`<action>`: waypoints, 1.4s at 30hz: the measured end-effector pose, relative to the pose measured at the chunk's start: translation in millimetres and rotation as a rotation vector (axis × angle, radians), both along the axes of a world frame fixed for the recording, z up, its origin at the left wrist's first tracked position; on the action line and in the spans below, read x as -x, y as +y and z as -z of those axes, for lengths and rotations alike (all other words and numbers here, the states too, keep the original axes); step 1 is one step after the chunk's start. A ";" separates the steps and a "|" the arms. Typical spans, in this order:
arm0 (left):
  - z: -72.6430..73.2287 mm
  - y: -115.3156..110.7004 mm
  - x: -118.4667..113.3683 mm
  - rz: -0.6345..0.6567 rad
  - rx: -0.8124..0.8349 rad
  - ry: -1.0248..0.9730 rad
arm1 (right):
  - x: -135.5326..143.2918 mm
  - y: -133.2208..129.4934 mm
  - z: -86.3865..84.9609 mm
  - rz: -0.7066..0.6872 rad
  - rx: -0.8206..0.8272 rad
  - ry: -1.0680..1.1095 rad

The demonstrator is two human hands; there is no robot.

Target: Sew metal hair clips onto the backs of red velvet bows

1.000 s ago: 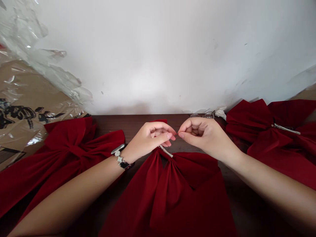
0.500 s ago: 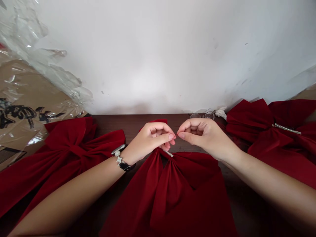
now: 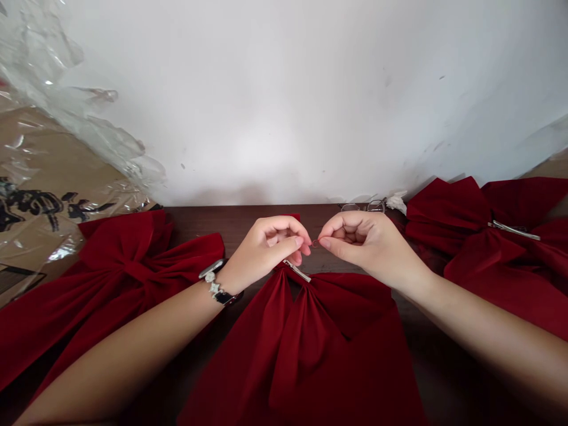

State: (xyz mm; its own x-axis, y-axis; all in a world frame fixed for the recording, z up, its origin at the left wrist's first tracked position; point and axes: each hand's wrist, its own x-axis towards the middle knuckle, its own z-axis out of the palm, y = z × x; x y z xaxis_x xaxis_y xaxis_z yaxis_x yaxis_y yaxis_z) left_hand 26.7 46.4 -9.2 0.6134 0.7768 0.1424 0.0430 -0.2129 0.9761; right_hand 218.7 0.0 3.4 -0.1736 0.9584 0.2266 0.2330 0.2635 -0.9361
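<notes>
Relative to the middle bow [image 3: 337, 337]: left-rear — passage over the table [image 3: 210, 220], up to the left bow [image 3: 133, 266]. Around its rear end, left hand [image 3: 279, 239] and right hand [image 3: 359, 236] obstruct; glasses [image 3: 375, 206] lie right-rear — wall [image 3: 266, 106] behind.

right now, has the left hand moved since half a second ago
Yes, slightly: the left hand has shifted a little left and up in the picture, judged against the eyeglasses on the table.

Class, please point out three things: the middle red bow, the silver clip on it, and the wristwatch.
Middle red bow [image 3: 317, 349]: head view, on its lower cloth.
Silver clip [image 3: 299, 272]: head view, midway along its bar.
Wristwatch [image 3: 212, 269]: head view, on its case.
</notes>
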 end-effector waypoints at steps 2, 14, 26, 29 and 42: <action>1.4 3.5 0.2 -0.054 -0.049 0.067 | 0.2 -0.1 0.1 0.003 -0.007 0.003; -0.4 -3.9 -2.9 0.007 -0.086 0.061 | -0.7 0.1 2.2 0.011 -0.012 -0.037; -2.0 -2.5 0.2 0.057 0.055 -0.044 | -9.5 3.9 -1.0 -0.092 0.044 -0.071; -3.0 -3.2 0.8 0.054 0.080 -0.082 | -14.1 6.5 -1.9 -0.197 0.153 0.040; -21.9 -21.9 -0.2 0.010 -0.125 -0.033 | -7.4 -11.5 -14.1 -0.353 0.365 0.291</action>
State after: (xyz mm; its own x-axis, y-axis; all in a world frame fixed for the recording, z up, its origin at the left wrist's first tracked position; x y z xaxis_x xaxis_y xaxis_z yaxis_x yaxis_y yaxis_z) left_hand 27.0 24.5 12.8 0.6142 0.7456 0.2585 0.0083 -0.3336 0.9427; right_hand 226.1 -11.5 17.5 -0.4763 0.8790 -0.0210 -0.0907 -0.0729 -0.9932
